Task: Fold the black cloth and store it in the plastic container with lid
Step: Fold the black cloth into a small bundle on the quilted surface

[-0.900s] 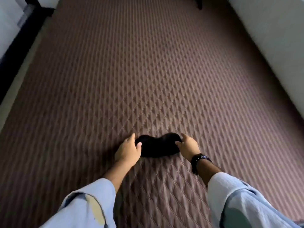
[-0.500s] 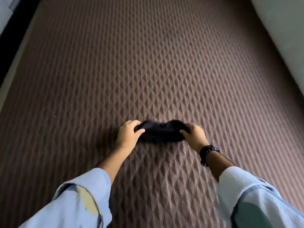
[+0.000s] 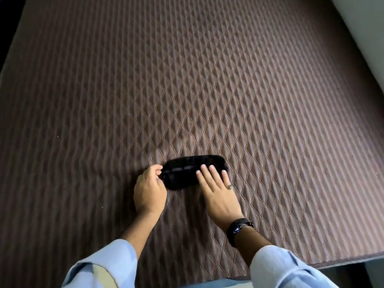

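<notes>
A brown quilted mattress (image 3: pixel 187 80) fills the frame; the black cloth (image 3: pixel 187 173), folded into a small oblong, lies on it just below centre; the left hand (image 3: pixel 149 190) pinches the cloth's left end with curled fingers; the right hand (image 3: pixel 218 192) lies flat on its right part, fingers straight and slightly apart

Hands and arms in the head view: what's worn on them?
Both arms have light blue sleeves pushed up the forearm; the left sleeve shows a pale patch. The right hand wears a ring and a black wristband. The left hand is bare.
</notes>
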`<state>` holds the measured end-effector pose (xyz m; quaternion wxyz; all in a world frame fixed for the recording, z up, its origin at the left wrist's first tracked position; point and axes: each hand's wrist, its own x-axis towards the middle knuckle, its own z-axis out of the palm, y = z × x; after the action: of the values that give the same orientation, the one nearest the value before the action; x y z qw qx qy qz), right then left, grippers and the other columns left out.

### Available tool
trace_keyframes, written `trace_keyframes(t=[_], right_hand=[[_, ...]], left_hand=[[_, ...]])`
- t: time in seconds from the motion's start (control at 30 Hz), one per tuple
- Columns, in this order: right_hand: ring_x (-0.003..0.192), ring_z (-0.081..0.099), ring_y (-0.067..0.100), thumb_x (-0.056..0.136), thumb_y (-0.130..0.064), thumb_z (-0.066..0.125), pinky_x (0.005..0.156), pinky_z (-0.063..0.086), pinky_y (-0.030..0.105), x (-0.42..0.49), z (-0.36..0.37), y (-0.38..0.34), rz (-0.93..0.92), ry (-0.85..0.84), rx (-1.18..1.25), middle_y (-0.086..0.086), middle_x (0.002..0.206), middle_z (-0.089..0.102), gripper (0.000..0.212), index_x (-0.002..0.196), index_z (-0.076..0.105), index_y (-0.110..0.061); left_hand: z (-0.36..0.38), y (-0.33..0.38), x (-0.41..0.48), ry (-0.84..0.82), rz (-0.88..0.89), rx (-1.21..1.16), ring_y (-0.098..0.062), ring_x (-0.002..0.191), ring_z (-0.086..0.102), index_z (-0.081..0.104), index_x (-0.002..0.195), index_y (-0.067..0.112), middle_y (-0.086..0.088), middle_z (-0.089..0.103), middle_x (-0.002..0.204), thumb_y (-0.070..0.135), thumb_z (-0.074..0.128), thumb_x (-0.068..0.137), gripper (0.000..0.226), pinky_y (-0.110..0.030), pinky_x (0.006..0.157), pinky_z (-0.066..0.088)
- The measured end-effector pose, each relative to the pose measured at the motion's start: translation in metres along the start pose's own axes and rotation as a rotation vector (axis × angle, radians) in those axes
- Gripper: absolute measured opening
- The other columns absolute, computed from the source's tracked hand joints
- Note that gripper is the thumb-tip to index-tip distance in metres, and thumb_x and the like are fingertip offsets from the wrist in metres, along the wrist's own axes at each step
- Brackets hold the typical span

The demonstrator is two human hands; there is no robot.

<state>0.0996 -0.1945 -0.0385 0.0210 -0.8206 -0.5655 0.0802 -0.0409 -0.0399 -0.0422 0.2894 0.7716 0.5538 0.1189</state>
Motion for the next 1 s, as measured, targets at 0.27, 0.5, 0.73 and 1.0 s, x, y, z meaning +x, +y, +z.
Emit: trace_keyframes(t=[0.27,0.5,0.73,1.0], right_hand=[[0.155,0.022,0.027,0.094,-0.014,0.038,0.125,0.017,0.053,0.018,0.010,-0.027,0.200,-0.188,0.197,0.004,0.167,0.027,0.068,0.160,0.023,-0.013],[0.122,0.056,0.017,0.092,-0.012,0.049,0.098,0.048,0.035,0.006,-0.007,-0.020,0.449,0.114,0.649,0.000,0.132,0.064,0.039,0.127,0.061,-0.023],[0.117,0.062,0.028,0.101,-0.039,0.052,0.100,0.049,0.039,0.014,-0.018,0.031,1.063,0.267,1.111,0.009,0.123,0.067,0.038,0.126,0.061,-0.011],[0.076,0.067,0.024,0.094,-0.018,0.062,0.075,0.059,0.047,0.015,-0.030,0.036,1.023,0.035,1.230,0.015,0.092,0.072,0.008,0.092,0.066,-0.010]], left_hand=[[-0.001,0.034,0.013,-0.147,-0.357,-0.176,-0.036,0.111,0.071,0.074,0.115,0.019,-0.007,0.080,0.113,0.045,0.060,0.095,0.035,-0.039,0.085,0.055],[0.007,0.104,-0.003,-0.288,-0.079,-0.373,-0.024,0.105,0.074,0.075,0.115,0.022,-0.001,0.080,0.107,0.038,0.067,0.094,0.028,-0.036,0.093,0.057],[0.028,0.101,-0.016,-0.316,0.064,0.068,-0.029,0.123,0.057,0.068,0.122,0.036,0.005,0.054,0.140,0.034,0.065,0.095,0.027,-0.043,0.098,0.052],[0.033,0.104,-0.032,-0.386,-0.069,-0.281,-0.027,0.122,0.064,0.065,0.120,0.017,-0.004,0.065,0.132,0.020,0.066,0.096,0.024,-0.036,0.102,0.050]])
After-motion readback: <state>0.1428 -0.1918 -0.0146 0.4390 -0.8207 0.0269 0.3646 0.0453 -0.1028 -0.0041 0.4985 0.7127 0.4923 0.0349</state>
